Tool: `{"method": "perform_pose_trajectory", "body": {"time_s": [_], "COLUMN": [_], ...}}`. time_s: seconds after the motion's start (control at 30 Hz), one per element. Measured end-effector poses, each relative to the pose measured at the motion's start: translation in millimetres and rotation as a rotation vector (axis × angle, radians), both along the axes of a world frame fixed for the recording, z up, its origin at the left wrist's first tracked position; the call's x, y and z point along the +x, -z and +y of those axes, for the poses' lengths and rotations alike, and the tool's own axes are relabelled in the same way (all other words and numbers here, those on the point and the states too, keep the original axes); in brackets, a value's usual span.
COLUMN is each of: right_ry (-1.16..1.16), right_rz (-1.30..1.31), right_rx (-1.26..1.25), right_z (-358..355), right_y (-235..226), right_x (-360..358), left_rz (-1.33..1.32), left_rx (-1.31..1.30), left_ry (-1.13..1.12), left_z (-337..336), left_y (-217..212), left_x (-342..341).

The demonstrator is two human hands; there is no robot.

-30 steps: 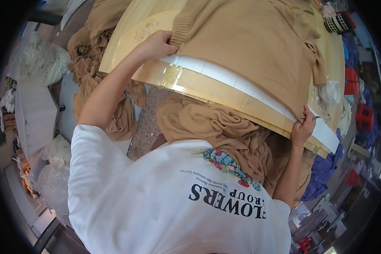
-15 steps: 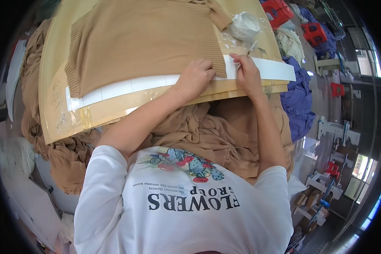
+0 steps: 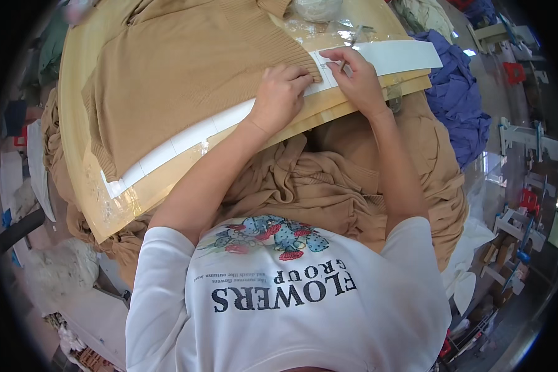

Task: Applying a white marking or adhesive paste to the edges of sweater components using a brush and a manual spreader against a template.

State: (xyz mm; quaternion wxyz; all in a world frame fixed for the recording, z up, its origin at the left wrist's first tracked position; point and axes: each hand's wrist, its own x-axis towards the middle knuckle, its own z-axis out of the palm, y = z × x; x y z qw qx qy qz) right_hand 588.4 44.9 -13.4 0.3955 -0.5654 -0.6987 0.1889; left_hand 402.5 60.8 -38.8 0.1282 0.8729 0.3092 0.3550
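Note:
A tan knitted sweater (image 3: 192, 80) lies spread on a yellowish board (image 3: 167, 180), its ribbed edge toward the right. Under its near side runs a long white strip (image 3: 403, 56) with thin crosswise lines, reaching past the sweater to the right. My left hand (image 3: 282, 93) is closed, fingers bent and thumb pressed on the near corner of the ribbing. Just right of that corner, my right hand (image 3: 356, 80) has a slim pen-like tool (image 3: 353, 38) between its fingers, pointing up and away. Its fingertips are over the strip, close to the ribbing.
Tan knitwear (image 3: 316, 180) is heaped between the board and my body. Purple garments (image 3: 456, 99) are piled at the right. A whitish, plastic-wrapped bundle (image 3: 316, 8) sits at the board's far side. Metal stands (image 3: 527, 217) and a red stool (image 3: 513, 72) are further right.
The view has turned, so the board sits more slanted. My left hand stays at the ribbed corner. My right hand remains beside it, its fingers shifted slightly on the strip.

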Motion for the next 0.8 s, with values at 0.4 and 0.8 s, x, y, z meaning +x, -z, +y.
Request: {"method": "perform_pose_trajectory", "body": {"time_s": [0.4, 0.8], "right_ry": [-0.104, -0.044], "right_rz": [0.191, 0.127], "right_rx": [-0.167, -0.222], "right_z": [21.6, 26.5], "right_y": [13.0, 15.6], "right_x": [8.5, 2.9], "left_rz": [0.007, 0.035], "left_rx": [0.019, 0.091], "left_ry": [-0.008, -0.069], "left_z": [1.6, -5.2], "left_y": [0.6, 5.1], "left_x": [9.5, 18.4]}}
